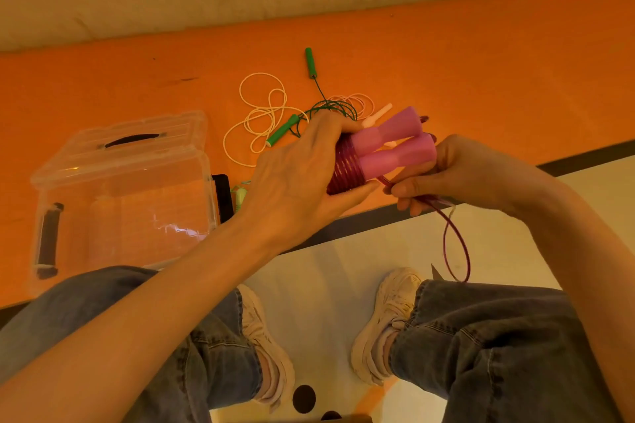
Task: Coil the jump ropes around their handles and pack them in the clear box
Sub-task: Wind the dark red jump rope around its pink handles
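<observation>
Left hand grips two pink plastic jump-rope handles with magenta cord coiled tightly around them; right hand pinches the springy, slick loose tail, best held near the coil. Clear plastic box sits open on the orange mat.

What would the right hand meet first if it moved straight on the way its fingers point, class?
The right hand points leftward, so it would likely first meet the pink handles and then the left hand; depth is uncertain.
</observation>
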Action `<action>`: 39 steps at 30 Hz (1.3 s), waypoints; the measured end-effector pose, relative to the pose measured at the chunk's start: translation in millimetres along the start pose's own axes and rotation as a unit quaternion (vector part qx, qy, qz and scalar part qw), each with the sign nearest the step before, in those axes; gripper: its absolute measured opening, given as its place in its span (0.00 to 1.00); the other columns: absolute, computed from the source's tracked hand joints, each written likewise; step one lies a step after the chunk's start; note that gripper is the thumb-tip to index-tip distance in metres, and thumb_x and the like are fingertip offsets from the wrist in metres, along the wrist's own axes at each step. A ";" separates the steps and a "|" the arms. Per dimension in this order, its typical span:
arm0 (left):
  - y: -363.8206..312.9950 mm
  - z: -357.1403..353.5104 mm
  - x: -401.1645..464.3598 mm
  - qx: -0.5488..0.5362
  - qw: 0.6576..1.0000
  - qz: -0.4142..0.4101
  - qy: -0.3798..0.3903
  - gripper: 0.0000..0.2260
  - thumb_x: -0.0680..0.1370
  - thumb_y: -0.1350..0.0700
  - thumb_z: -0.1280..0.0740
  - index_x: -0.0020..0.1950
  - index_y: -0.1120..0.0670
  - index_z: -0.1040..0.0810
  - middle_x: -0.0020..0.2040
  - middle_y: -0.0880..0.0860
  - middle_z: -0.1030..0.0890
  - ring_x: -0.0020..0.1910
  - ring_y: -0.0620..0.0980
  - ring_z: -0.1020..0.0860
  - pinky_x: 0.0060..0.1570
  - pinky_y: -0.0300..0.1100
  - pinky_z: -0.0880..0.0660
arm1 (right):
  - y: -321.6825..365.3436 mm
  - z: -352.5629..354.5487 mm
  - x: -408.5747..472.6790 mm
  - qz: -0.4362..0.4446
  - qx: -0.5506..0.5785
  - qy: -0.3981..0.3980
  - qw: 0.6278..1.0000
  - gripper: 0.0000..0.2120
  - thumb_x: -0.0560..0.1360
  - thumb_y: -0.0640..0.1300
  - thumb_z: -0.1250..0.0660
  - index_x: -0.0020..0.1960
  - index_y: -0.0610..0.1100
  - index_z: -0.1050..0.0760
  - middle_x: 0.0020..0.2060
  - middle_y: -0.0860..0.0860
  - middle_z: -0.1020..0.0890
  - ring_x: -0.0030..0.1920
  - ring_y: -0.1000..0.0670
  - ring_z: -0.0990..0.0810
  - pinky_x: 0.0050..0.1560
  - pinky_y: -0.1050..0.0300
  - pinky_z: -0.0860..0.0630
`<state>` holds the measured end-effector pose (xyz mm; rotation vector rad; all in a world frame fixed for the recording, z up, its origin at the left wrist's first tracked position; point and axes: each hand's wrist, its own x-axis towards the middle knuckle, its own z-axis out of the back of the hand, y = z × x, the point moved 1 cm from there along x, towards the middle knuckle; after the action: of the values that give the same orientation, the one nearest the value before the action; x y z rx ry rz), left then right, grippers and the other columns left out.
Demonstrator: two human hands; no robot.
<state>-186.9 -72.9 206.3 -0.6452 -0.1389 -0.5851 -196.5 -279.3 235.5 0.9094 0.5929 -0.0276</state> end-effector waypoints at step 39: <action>13.9 -1.0 3.0 0.116 0.993 0.011 0.035 0.24 0.70 0.43 0.27 0.60 0.52 0.29 0.53 0.50 0.22 0.45 0.53 0.21 0.33 0.42 0.34 | 17.2 12.7 -31.1 0.045 0.005 0.033 0.998 0.09 0.62 0.54 0.30 0.38 0.52 0.16 0.28 0.49 0.19 0.29 0.54 0.24 0.33 0.66 0.25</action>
<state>-176.8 -65.9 199.1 -0.3994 -0.1313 -0.5592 -212.0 -285.0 269.4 0.9478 0.6125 0.0805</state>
